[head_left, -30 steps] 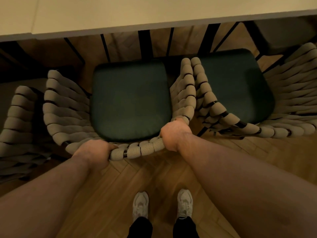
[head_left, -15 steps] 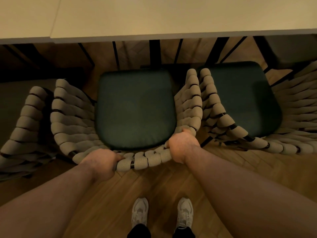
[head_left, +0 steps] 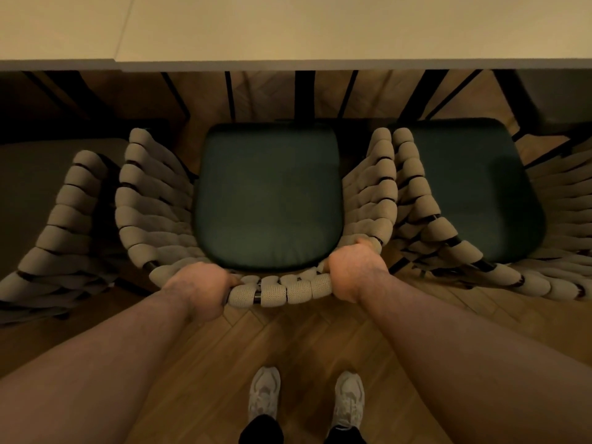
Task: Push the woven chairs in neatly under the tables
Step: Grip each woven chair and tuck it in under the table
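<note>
Three woven chairs stand in a row along the near edge of a pale table [head_left: 320,27]. The left chair [head_left: 64,235] is cut off by the frame and shows only its rope-wrapped side and part of a dull brown seat. Just beside it is the middle chair [head_left: 150,203], with a dark green cushion [head_left: 267,200] that shows whole in front of the table edge.

The left hand [head_left: 198,290] grasps the top rail of this chair's back where it curves to the left, fingers curled over the wraps. The right hand [head_left: 352,270] grasps the same rail at the right curve. A short stretch of beige wraps and black frame lies bare between the two hands.

The right chair [head_left: 426,219] sits close against the middle one, arm beside arm; whether they touch I cannot tell. Its green cushion [head_left: 471,193] also shows in front of the table edge. Black table legs [head_left: 304,94] stand beyond the seats. Below, two pale trainers [head_left: 264,392] stand on a herringbone wood floor [head_left: 304,341].
</note>
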A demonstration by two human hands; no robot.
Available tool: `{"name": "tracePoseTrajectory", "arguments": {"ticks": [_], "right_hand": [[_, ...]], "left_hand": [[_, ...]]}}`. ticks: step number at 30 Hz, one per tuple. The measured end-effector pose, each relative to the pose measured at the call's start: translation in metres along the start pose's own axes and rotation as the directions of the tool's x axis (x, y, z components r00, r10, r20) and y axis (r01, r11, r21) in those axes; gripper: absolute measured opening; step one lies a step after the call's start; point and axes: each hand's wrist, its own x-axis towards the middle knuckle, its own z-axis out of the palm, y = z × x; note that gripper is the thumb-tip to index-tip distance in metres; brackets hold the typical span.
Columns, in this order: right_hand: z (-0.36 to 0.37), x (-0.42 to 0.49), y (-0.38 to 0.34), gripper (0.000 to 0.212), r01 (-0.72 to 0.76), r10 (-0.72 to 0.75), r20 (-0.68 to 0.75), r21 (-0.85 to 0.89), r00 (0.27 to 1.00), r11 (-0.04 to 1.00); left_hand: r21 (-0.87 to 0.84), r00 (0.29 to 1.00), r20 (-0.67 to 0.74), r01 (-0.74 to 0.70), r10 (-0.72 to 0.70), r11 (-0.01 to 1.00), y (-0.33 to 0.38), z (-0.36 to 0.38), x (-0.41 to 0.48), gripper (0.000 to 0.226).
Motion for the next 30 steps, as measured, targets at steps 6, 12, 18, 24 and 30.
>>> {"name": "tracePoseTrajectory", "arguments": {"ticks": [6, 12, 18, 24, 30], "right_hand": [[0.007, 0.005, -0.001, 0.021, -0.032, 0.032, -0.009, 0.031, 0.999, 0.999], [0.013, -0.015, -0.014, 0.037, -0.104, 0.103, -0.108, -0.002, 0.989, 0.995], [0.011, -0.057, -0.032, 0.063, -0.132, 0.15, -0.1, 0.17, 0.984, 0.976], [-0.041, -0.106, -0.042, 0.03, -0.075, 0.094, -0.048, 0.298, 0.994, 0.952], [-0.105, -0.143, -0.088, 0.061, 0.093, -0.065, -0.138, 0.21, 0.988, 0.973]], "left_hand": [[-0.008, 0.995, -0.052, 0.08, -0.08, 0.997, 0.007, 0.007, -0.002, 0.046], [-0.019, 0.976, -0.176, 0.126, -0.128, 0.992, 0.017, 0.018, -0.02, 0.044], [-0.156, 0.988, -0.076, 0.123, -0.136, 0.98, 0.019, 0.008, -0.075, 0.086], [-0.322, 0.947, -0.104, 0.256, -0.303, 0.912, 0.026, 0.0, -0.168, 0.081], [-0.498, 0.871, -0.125, 0.359, -0.475, 0.79, -0.007, 0.015, -0.258, 0.081]]}}
